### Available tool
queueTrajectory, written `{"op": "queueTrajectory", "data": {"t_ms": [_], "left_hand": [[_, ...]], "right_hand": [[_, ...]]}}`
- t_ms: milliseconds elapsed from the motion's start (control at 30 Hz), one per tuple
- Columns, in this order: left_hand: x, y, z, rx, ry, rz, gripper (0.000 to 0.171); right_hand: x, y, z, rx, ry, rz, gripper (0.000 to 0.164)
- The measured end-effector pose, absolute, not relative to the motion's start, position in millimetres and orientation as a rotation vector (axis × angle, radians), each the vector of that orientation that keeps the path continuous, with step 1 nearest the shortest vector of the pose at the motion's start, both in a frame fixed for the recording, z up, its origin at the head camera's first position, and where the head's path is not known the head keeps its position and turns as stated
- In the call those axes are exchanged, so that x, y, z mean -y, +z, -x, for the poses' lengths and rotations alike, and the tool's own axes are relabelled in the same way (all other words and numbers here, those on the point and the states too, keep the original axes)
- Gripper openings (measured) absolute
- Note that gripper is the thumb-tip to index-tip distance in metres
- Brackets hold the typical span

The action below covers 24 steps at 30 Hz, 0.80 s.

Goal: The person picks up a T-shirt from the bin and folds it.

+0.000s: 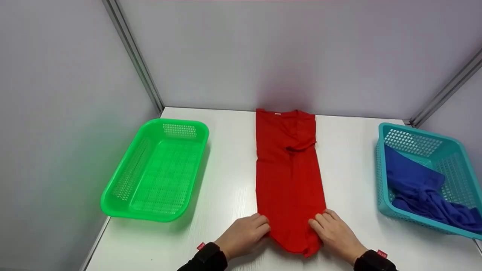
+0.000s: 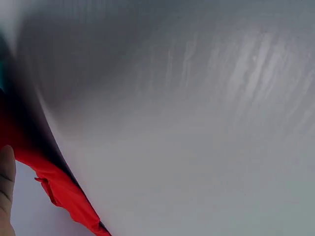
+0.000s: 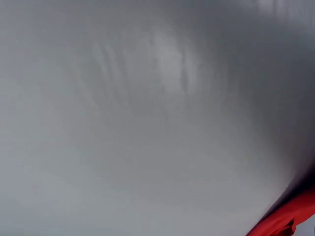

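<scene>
A red T-shirt [image 1: 288, 177] lies folded into a long strip on the white table, its collar and small label at the far end. My left hand [image 1: 244, 233] pinches its left edge near the rounded near end. On the opposite edge, my right hand [image 1: 335, 233] grips the cloth with curled fingers. Part of the left hand [image 2: 6, 191] shows at the border of the left wrist view, beside the red cloth [image 2: 64, 191]. In the right wrist view only a corner of the red cloth [image 3: 290, 216] appears, and the hand is out of sight.
An empty green basket [image 1: 162, 177] stands on the left of the table [image 1: 226, 169]. At the right a teal basket [image 1: 418, 135] holds crumpled blue cloth [image 1: 418, 184]. Grey-white panels [image 1: 226, 56] enclose the back and sides.
</scene>
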<state>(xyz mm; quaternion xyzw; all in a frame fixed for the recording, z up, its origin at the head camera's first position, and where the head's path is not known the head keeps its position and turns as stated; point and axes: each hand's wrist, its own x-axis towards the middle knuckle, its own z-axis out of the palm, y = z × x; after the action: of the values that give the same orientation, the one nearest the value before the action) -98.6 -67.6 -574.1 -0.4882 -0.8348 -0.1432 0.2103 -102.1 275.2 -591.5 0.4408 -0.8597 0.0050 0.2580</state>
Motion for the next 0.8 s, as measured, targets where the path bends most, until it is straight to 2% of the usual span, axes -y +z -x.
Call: {"op": "queueTrajectory", "data": {"t_ms": [67, 133, 167, 267, 400, 467, 667, 800], "left_hand": [[70.6, -570.8, 99.0, 2.345, -0.49, 1.307, 0.017], [75.0, -567.5, 99.1, 2.36, -0.591, 1.246, 0.022], [77.2, -565.5, 99.2, 2.362, -0.647, 1.218, 0.025], [81.4, -559.2, 100.4, 2.352, -0.816, 1.154, 0.031], [80.5, -548.5, 103.0, 2.35, -1.037, 1.103, 0.032], [79.6, -541.4, 103.7, 2.383, -1.196, 1.106, 0.029], [86.6, -518.3, 102.7, 2.547, -1.556, 1.157, 0.006], [87.8, -511.0, 105.8, 2.717, -1.701, 1.146, 0.009]], "right_hand": [[-280.0, -585.9, 103.4, 2.299, 0.098, -1.195, 0.04], [-287.3, -576.8, 103.9, 2.291, 0.221, -1.216, 0.027], [-291.4, -571.0, 104.0, 2.303, 0.298, -1.223, 0.028], [-302.2, -551.0, 103.6, 2.384, 0.554, -1.207, 0.045], [-307.7, -518.9, 103.9, 2.596, 0.969, -1.115, 0.038], [-308.7, -504.2, 104.4, 2.689, 1.192, -1.076, 0.029], [-311.3, -484.9, 104.2, 2.871, 1.844, -1.044, 0.029], [-309.5, -487.8, 103.9, 2.94, 2.166, -1.003, 0.031]]}}
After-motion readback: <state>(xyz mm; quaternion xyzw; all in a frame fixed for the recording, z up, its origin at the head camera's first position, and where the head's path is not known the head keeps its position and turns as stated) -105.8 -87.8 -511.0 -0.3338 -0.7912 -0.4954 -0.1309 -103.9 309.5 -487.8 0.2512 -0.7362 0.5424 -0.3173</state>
